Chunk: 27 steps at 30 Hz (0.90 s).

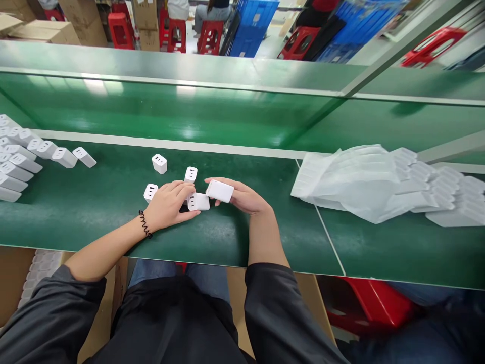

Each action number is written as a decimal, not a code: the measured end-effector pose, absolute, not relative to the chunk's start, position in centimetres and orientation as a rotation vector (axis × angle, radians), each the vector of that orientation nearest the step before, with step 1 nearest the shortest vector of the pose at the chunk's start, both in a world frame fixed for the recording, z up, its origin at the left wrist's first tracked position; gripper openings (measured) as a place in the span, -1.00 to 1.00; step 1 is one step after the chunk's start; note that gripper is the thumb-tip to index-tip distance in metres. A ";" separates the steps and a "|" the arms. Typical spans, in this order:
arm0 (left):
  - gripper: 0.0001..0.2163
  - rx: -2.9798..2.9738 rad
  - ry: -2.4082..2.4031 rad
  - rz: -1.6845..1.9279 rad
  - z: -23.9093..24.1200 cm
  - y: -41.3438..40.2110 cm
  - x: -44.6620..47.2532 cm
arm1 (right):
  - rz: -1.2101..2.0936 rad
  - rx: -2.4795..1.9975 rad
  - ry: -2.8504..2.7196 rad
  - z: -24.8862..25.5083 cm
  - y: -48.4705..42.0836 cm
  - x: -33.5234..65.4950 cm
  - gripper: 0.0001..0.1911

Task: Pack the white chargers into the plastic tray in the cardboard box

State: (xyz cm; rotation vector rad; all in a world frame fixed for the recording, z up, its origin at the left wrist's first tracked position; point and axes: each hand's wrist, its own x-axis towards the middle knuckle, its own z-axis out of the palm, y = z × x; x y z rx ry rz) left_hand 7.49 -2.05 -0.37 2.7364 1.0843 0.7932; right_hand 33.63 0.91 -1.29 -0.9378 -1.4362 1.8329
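My right hand (242,194) is closed on a white USB charger (221,191), held just above the green bench with its smooth side showing. Close by on the left, my left hand (171,202) has its fingers and thumb around another white charger (200,202) lying on its side, its port face partly covered by the fingers. Behind those fingers stands a charger (191,174) with its slots facing up. Two more are near this hand: one charger (150,192) beside the knuckles and another charger (159,164) farther back.
Many white chargers (18,167) lie grouped at the left of the green bench (227,237). On the right, a translucent plastic sheet (348,182) lies beside clear trays (454,194). A raised green ledge (170,111) runs along the back. A box (15,283) stands below the front edge.
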 end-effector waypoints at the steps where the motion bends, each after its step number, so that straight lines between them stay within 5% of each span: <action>1: -0.66 2.749 1.097 0.774 -0.3 -2.0 7.5 | 1.834 -0.934 -1.434 -1.3 0.9 33.6 -0.47; 4: -0.64 2.797 1.135 0.713 0.0 -2.2 7.4 | 1.856 -0.874 -1.447 -1.4 0.8 33.6 -0.30; 10: -0.65 2.917 1.211 0.547 0.5 -2.9 7.3 | 1.857 -0.811 -1.542 -1.3 0.9 33.9 -0.43; 16: -0.63 2.887 1.208 0.482 0.4 -3.0 7.2 | 1.834 -0.766 -1.632 -0.8 0.6 33.8 -0.26; 27: -0.64 2.753 1.233 0.425 0.7 -3.1 7.1 | 1.469 -0.916 -1.886 -1.2 1.0 32.7 -0.44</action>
